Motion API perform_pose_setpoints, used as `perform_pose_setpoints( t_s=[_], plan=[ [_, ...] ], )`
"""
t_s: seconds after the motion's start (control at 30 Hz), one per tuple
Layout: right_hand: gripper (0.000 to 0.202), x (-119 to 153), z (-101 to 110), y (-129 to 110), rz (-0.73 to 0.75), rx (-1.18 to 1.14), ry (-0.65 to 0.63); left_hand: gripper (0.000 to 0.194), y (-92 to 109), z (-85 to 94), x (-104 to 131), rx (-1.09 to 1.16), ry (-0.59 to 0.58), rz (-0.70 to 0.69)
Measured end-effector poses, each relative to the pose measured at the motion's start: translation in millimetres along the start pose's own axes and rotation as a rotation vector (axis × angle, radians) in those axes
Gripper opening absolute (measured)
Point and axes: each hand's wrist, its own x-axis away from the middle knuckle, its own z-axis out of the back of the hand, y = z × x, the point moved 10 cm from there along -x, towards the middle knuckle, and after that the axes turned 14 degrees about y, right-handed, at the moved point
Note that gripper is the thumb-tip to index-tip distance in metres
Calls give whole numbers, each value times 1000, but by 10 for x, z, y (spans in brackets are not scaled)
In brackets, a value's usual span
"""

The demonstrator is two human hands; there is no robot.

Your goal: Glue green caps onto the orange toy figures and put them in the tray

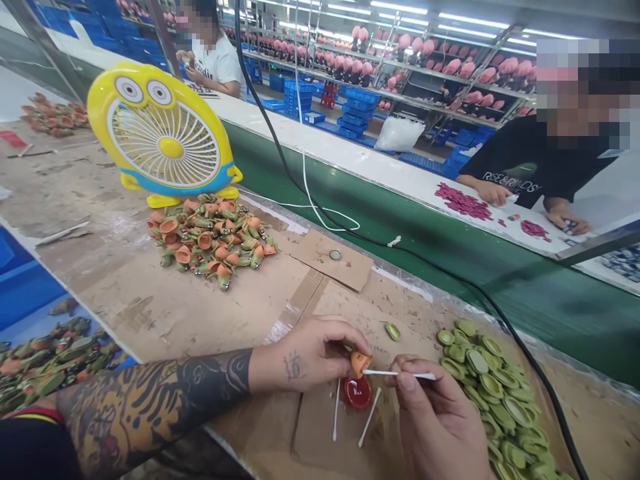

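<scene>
The right hand (443, 417), nearest in the head view, pinches a cotton swab (383, 373), its tip at a small orange piece (359, 362). The left hand (310, 353) has its grip closed on that piece, by a red dish (369, 400). Two more swabs (337, 413) flank the dish; green ovals (505, 393) lie rightward on the surface (250, 307).

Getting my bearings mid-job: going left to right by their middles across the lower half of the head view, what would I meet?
Blue bin, left hand, red dish, right hand, heap of green pieces.
</scene>
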Motion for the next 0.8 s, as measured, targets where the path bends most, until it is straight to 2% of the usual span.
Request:
perform_pose_setpoints(
  t_s=[0.27, 0.53, 0.8],
  plan=[
    [25, 7, 62, 131, -7, 92, -14, 18, 11, -19, -3, -63, -23, -8],
    [26, -36, 33, 51, 41, 98, 29, 21, -1, -28, 16, -79, -36, 5],
    [30, -79, 103, 192, 54, 97, 22, 16, -1, -18, 1, -77, -23, 37]
  ],
)
